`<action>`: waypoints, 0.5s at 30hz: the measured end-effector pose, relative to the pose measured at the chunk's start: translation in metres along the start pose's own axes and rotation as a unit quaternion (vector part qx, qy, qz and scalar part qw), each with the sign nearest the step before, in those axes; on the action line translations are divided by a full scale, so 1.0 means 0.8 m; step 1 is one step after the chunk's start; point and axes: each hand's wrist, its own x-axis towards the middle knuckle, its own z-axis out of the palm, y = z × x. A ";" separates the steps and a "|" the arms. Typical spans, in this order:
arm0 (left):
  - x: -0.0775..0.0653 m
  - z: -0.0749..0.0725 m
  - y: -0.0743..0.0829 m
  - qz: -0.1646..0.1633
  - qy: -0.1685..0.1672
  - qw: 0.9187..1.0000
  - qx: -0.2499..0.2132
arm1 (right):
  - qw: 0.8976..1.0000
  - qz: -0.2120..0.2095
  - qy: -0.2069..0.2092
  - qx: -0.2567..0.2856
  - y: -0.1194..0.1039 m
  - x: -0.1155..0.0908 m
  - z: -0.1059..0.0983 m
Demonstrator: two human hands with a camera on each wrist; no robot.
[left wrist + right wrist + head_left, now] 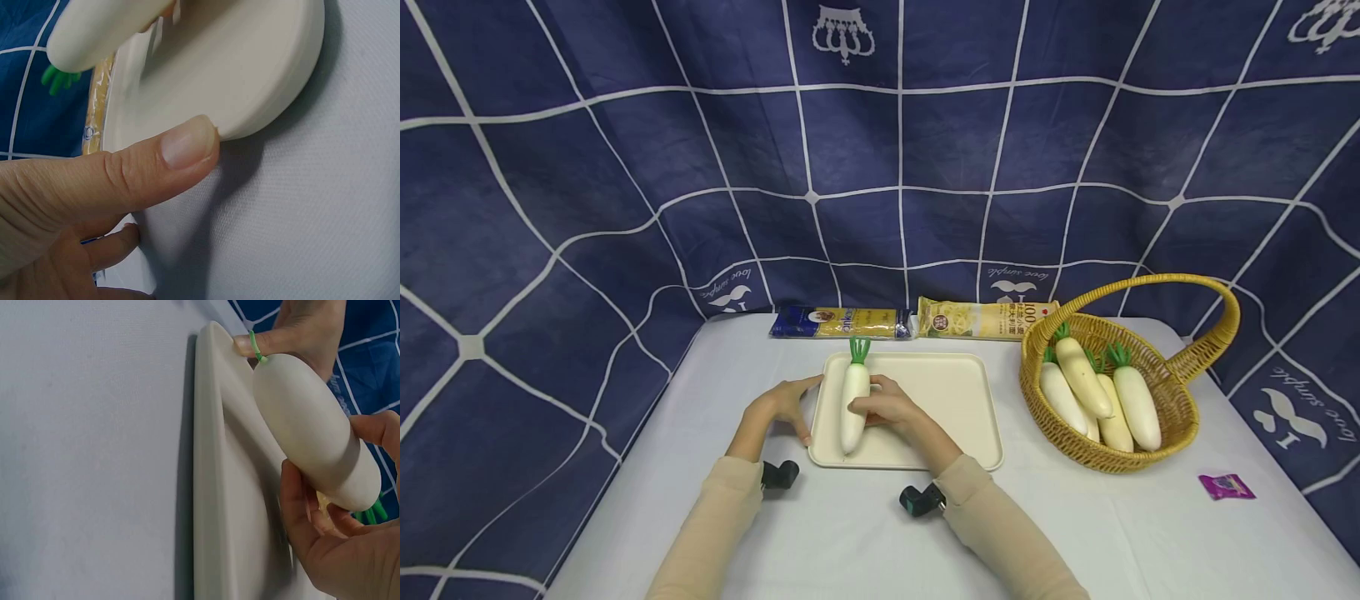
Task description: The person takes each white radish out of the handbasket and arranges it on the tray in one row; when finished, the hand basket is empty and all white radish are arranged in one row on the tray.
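Open table [850, 533] near side of tray [955, 400]; basket [1187, 417] blocks right, 2 packets [842, 322] behind

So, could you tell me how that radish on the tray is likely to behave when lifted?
The radish looks rigid and smooth, so probably stiff and slightly slippery. Its rounded body could roll on the tray. The right hand grips it easily, suggesting it is light.

Staged recording set, not real kitchen: navy grid cloth [880, 150] draped as backdrop on all sides; white-covered table [850, 533]; toy radishes in basket [1213, 333] at 3 o'clock.
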 end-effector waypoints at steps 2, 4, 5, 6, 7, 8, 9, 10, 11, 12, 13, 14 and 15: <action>0.001 0.000 0.000 -0.003 -0.001 1.000 -0.002 | 1.000 0.006 0.005 -0.017 -0.001 -0.001 0.004; 0.001 -0.001 0.001 -0.004 -0.002 1.000 0.001 | 0.999 0.013 0.016 -0.040 -0.004 -0.003 0.008; 0.001 -0.001 0.001 -0.006 -0.003 1.000 0.000 | 0.998 0.014 0.023 -0.050 -0.005 -0.004 0.010; 0.001 -0.001 0.001 -0.007 -0.003 1.000 0.002 | 0.998 0.017 0.030 -0.060 -0.006 -0.004 0.012; 0.002 -0.001 0.001 -0.007 -0.004 1.000 0.003 | 0.997 0.018 0.037 -0.065 -0.007 -0.004 0.013; 0.002 -0.001 0.001 -0.006 -0.004 1.000 0.005 | 0.996 0.018 0.045 -0.073 -0.008 -0.004 0.015; 0.002 -0.001 0.001 -0.006 -0.005 1.000 0.005 | 0.995 0.019 0.053 -0.080 -0.009 -0.004 0.017; 0.002 -0.001 0.000 -0.005 -0.005 1.000 0.006 | 0.994 0.020 0.063 -0.089 -0.009 -0.004 0.019; 0.002 -0.001 0.000 -0.004 -0.005 1.000 0.006 | 0.992 0.022 0.072 -0.097 -0.010 -0.004 0.020; 0.002 -0.001 0.000 -0.004 -0.006 1.000 0.006 | 0.991 0.022 0.081 -0.105 -0.010 -0.003 0.022; 0.002 -0.001 0.000 -0.001 -0.005 1.000 0.009 | 0.989 0.023 0.091 -0.114 -0.011 -0.003 0.024; 0.001 -0.001 0.000 0.000 -0.005 1.000 0.009 | 0.986 0.024 0.101 -0.127 -0.011 -0.003 0.026; 0.001 -0.001 0.000 0.002 -0.005 1.000 0.011 | 0.984 0.025 0.110 -0.141 -0.012 -0.003 0.028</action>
